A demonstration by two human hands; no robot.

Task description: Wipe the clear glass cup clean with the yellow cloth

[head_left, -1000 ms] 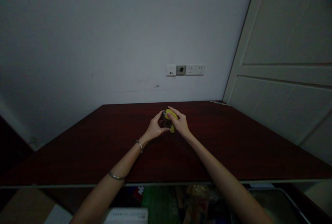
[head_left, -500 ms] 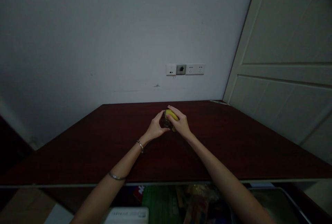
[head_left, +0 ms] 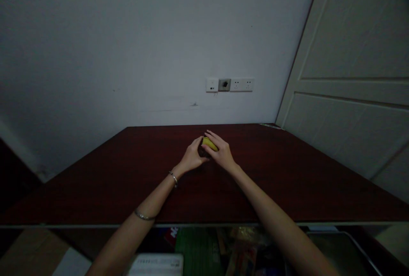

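Over the middle of the dark red tabletop point(head_left: 204, 191), my two hands meet around a small bundle. My left hand point(head_left: 191, 156) curls round a dark, shiny object point(head_left: 203, 152), thumb below and fingers above; its kind is hard to make out in the dim light. My right hand point(head_left: 222, 152) presses a soft yellow piece point(head_left: 210, 143) onto the top right of that object. Whether it is a cloth or a sponge I cannot tell. The right fingers reach over its far side, hiding part of both things.
Behind the table stands a white wall with a row of sockets point(head_left: 230, 84). A pale panelled door point(head_left: 351, 88) is at the right. Beneath the front edge are a white box point(head_left: 156, 264), a green item point(head_left: 198, 250) and several packets.
My right hand has shifted slightly left with the yellow piece, which now covers more of the dark object. Its lower yellow end no longer shows. The left hand keeps its grip.
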